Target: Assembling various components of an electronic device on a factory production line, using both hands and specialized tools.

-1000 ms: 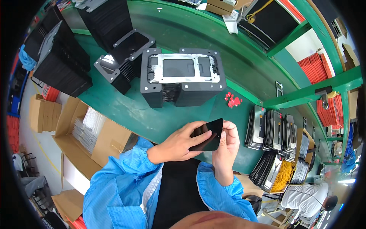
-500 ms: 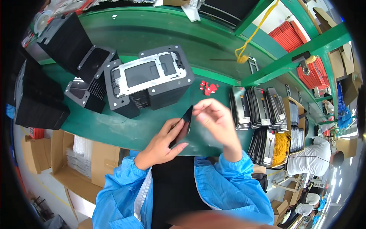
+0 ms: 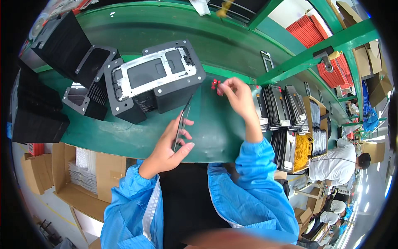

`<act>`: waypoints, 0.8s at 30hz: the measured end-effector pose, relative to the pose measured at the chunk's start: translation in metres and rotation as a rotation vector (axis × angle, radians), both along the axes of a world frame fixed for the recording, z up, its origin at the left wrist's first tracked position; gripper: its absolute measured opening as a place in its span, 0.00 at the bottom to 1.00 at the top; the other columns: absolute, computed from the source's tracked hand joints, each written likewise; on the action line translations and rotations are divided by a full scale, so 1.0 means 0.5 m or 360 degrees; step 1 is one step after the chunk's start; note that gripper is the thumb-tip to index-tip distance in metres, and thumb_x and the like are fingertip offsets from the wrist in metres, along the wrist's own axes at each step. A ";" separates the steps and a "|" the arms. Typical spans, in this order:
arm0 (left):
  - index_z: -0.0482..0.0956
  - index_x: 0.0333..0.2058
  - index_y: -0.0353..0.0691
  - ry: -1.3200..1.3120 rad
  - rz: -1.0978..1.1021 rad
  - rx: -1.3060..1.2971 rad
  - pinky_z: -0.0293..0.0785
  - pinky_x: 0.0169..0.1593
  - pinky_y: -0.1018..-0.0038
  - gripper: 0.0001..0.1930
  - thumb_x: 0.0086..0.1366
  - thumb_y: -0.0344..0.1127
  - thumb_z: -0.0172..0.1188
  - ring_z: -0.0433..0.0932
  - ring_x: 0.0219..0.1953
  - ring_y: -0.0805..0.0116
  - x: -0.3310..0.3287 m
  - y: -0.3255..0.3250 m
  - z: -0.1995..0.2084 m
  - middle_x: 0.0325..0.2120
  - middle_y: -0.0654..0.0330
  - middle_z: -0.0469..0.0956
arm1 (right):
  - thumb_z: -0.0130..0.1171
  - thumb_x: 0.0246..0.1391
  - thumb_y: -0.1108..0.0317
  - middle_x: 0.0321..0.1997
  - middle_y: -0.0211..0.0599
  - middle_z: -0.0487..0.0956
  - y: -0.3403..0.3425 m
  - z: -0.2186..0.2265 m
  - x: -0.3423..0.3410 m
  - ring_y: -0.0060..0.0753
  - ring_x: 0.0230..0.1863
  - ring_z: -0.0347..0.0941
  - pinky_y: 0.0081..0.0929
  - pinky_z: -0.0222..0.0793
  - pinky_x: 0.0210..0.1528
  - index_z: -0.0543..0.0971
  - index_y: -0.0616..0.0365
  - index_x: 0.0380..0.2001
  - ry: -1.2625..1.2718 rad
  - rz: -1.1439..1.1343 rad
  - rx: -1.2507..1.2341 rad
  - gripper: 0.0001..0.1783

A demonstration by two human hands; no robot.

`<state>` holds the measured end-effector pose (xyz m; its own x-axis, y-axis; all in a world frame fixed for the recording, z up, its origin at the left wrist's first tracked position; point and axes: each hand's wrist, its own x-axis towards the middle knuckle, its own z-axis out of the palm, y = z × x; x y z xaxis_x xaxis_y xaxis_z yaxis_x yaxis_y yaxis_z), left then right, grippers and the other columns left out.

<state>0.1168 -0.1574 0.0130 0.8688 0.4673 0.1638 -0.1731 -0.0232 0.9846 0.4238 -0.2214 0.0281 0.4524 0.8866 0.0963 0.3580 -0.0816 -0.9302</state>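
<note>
"What's at left?"
"A black tray stack (image 3: 179, 97). To its right, your left hand (image 3: 164, 150) holds a thin glossy dark panel (image 3: 181, 125) between thumb and fingers, nearly edge-on to the view, its upper end jutting past the grip."
"Farther right?"
"Small red pieces (image 3: 214, 84) lie on the green bench (image 3: 213, 133) at your right hand's (image 3: 240, 99) fingertips. That pinch is narrow; I can't tell whether it has caught one. Beyond stand dark flat parts (image 3: 274, 103)."
"Which step?"
"Picking up a red piece, I'd judge. It calls for a light fingertip pinch and a steady left hold."
</note>
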 end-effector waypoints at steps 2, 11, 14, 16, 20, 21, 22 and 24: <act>0.55 0.73 0.36 -0.0037 -0.0019 -0.0079 0.78 0.48 0.68 0.38 0.69 0.30 0.63 0.76 0.51 0.61 0.000 -0.002 0.004 0.63 0.48 0.66 | 0.66 0.66 0.66 0.34 0.30 0.80 0.015 -0.036 0.060 0.26 0.34 0.76 0.28 0.73 0.40 0.79 0.63 0.40 -0.1166 0.0015 -0.0476 0.11; 0.51 0.75 0.37 -0.0323 -0.0006 -0.0591 0.80 0.50 0.63 0.46 0.71 0.59 0.60 0.78 0.54 0.59 -0.022 0.018 0.062 0.67 0.44 0.66 | 0.63 0.65 0.72 0.34 0.32 0.82 0.049 0.249 -0.136 0.19 0.32 0.77 0.22 0.74 0.38 0.80 0.65 0.48 0.0261 0.0591 0.0404 0.11; 0.54 0.73 0.34 -0.0546 -0.0128 -0.0672 0.82 0.51 0.62 0.50 0.70 0.71 0.54 0.79 0.56 0.56 -0.022 0.045 0.120 0.68 0.41 0.66 | 0.60 0.66 0.74 0.32 0.33 0.83 0.067 0.283 -0.175 0.20 0.31 0.78 0.22 0.75 0.38 0.77 0.66 0.58 0.0535 0.1229 0.0200 0.18; 0.55 0.74 0.35 -0.0388 0.0206 -0.0407 0.83 0.50 0.61 0.56 0.65 0.81 0.41 0.78 0.59 0.51 -0.022 0.053 0.185 0.66 0.41 0.68 | 0.62 0.65 0.74 0.28 0.33 0.83 0.103 0.279 -0.192 0.21 0.28 0.77 0.23 0.73 0.34 0.72 0.66 0.67 0.0510 0.1883 0.0050 0.28; 0.55 0.74 0.36 -0.0274 0.0413 -0.0180 0.83 0.52 0.60 0.59 0.64 0.86 0.34 0.76 0.63 0.48 -0.049 0.077 0.237 0.67 0.41 0.68 | 0.63 0.64 0.74 0.26 0.33 0.82 0.130 0.322 -0.204 0.20 0.26 0.76 0.23 0.70 0.32 0.75 0.63 0.66 0.0110 0.1928 0.0113 0.27; 0.54 0.74 0.35 -0.0259 0.0413 -0.0153 0.82 0.53 0.60 0.59 0.65 0.85 0.35 0.76 0.63 0.48 -0.056 0.082 0.249 0.67 0.41 0.68 | 0.63 0.64 0.74 0.26 0.33 0.82 0.130 0.329 -0.201 0.20 0.26 0.76 0.23 0.70 0.32 0.75 0.63 0.66 0.0111 0.1956 0.0161 0.27; 0.54 0.74 0.35 -0.0239 0.0433 -0.0112 0.82 0.53 0.60 0.59 0.65 0.85 0.35 0.76 0.63 0.48 -0.062 0.088 0.256 0.67 0.41 0.68 | 0.63 0.64 0.74 0.25 0.32 0.82 0.126 0.333 -0.194 0.20 0.26 0.76 0.23 0.70 0.32 0.77 0.63 0.63 0.0005 0.1903 0.0172 0.24; 0.60 0.71 0.29 -0.0401 0.0617 0.0088 0.81 0.54 0.62 0.55 0.68 0.79 0.43 0.79 0.58 0.52 -0.071 0.106 0.254 0.65 0.40 0.71 | 0.64 0.63 0.73 0.23 0.31 0.81 0.120 0.336 -0.181 0.19 0.24 0.74 0.23 0.68 0.31 0.81 0.61 0.59 -0.0195 0.1769 0.0188 0.20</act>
<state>0.0811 -0.1046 0.1402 0.5614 0.7345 0.3813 -0.3750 -0.1850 0.9084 0.3333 -0.1613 0.1963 -0.6018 0.7742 0.1962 0.2665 0.4262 -0.8645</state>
